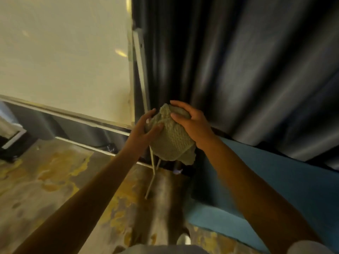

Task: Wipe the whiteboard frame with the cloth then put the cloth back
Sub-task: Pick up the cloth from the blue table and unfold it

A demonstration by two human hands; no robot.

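Note:
A pale green knitted cloth (172, 140) is bunched between both my hands, just right of the whiteboard's lower right corner. My left hand (145, 128) grips its left side, thumb pressed on the front. My right hand (190, 121) covers its top right, fingers curled over it. The whiteboard (64, 57) fills the upper left, with its light frame (130, 70) running down the right edge and along the bottom. The cloth hangs free of the frame, and its lower corner droops.
A dark pleated curtain (238, 61) hangs behind and to the right. A blue surface (266, 184) lies low on the right. The whiteboard stand's thin legs (152, 178) reach the stained floor (55, 180). A dark object with a white edge (11, 138) sits at the far left.

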